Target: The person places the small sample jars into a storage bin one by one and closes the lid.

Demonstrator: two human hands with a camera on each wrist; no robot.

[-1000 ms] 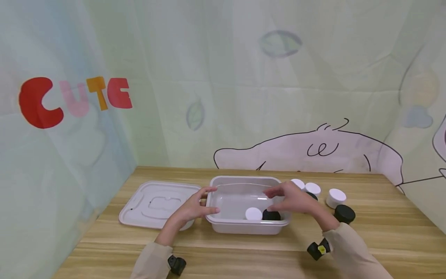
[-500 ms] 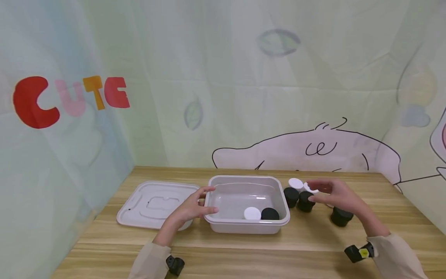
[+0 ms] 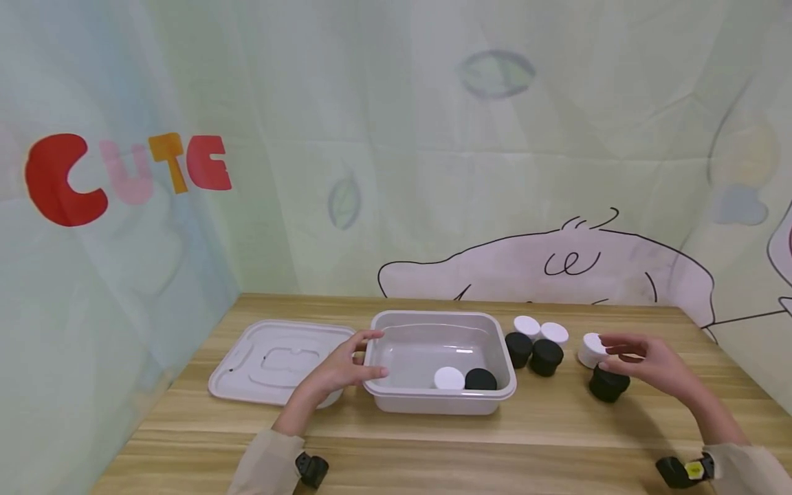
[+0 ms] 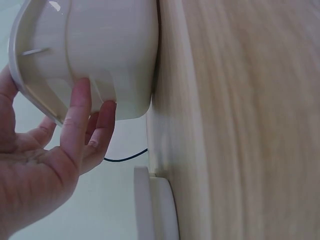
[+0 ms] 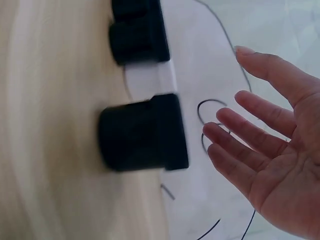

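Note:
My left hand (image 3: 344, 369) rests with straight fingers (image 4: 80, 125) against the left end wall of an open translucent bin (image 3: 433, 403), thumb near its rim. Inside the bin (image 4: 110, 55) stand a white jar (image 3: 449, 379) and a black jar (image 3: 480, 379). My right hand (image 3: 643, 359) hovers open, holding nothing, just above a black jar (image 3: 608, 386) on the table to the right of the bin. The right wrist view shows the same open hand (image 5: 270, 150) spread beside that black jar (image 5: 142, 132). A white jar (image 3: 590, 349) stands right behind it.
The bin's lid (image 3: 278, 361) lies flat on the wooden table (image 3: 433, 447) left of the bin. Two black jars (image 3: 547, 356) and two white ones (image 3: 527, 326) cluster by the bin's right side. Cloth walls close in the back and both sides.
My right hand has swung from over the bin's right end out to the right, above the black jar there. The left hand has stayed on the bin.

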